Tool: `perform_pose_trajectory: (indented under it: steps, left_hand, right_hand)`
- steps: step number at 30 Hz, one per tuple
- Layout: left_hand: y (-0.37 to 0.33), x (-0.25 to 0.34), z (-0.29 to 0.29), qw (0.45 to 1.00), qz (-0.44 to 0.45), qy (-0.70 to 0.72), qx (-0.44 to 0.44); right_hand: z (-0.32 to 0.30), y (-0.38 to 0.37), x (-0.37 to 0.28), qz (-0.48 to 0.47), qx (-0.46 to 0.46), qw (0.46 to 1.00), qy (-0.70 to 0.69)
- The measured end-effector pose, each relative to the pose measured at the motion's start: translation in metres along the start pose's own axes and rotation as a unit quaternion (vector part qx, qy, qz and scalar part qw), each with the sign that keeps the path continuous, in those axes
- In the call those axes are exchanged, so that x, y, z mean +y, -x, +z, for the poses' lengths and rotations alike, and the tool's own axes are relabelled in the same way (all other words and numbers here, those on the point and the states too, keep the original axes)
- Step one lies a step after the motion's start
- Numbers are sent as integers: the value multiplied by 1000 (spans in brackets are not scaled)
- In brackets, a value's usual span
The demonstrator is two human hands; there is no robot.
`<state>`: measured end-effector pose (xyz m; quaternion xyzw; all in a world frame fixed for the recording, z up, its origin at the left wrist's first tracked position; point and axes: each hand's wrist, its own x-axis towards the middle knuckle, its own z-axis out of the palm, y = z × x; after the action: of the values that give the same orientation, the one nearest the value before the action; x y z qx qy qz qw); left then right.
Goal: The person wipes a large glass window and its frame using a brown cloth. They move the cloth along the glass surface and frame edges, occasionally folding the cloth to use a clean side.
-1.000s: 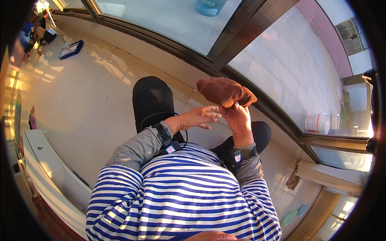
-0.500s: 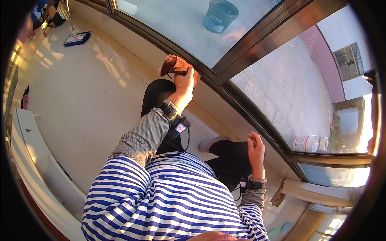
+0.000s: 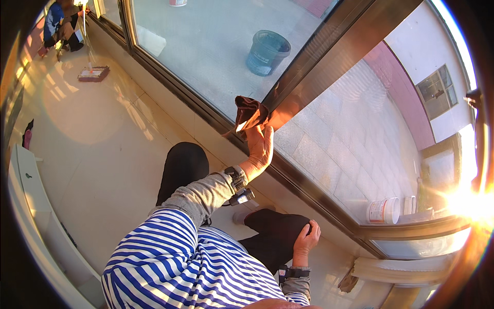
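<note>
My left hand (image 3: 260,148) is reached forward and closed on a bunched brown cloth (image 3: 250,113). The cloth presses against the lower part of the brown metal window frame (image 3: 295,90), where an upright post meets the bottom rail. Part of the cloth hangs loose past my fingertips. My right hand (image 3: 307,237) rests on my bent right knee, holding nothing, its fingers lying over the dark trouser leg.
Beyond the glass stand a dark green bucket (image 3: 267,53) and a white bucket (image 3: 383,210). Another person (image 3: 63,31) is at the far left, near a flat mop (image 3: 93,73). A white cabinet (image 3: 38,195) stands on my left. Low sun glares at the right.
My left hand has carried the cloth from low by the sill up onto the window frame. The right hand has come down onto my knee. The whole view has shifted.
</note>
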<state>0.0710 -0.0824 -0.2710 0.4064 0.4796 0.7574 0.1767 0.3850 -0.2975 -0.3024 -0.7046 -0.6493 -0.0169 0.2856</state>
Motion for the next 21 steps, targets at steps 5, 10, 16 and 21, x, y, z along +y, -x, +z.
perform_pose_trajectory:
  steps: [5, 10, 16, 21]
  left_hand:
    - [-31, 38, 1, 989, 123, -57, -62]
    - [-94, 101, 15, 924, 328, -188, -52]
    - [-220, 241, 54, 811, 547, -201, 55]
    - [-331, 413, 103, 753, 603, -233, 124]
  right_hand:
    - [-1, 7, -7, 12, 4, 1000, -18]
    - [-1, 4, -9, 8, 8, 1000, -22]
    - [6, -1, -14, -6, 18, 1000, -24]
    - [11, -6, -18, -6, 13, 1000, -13]
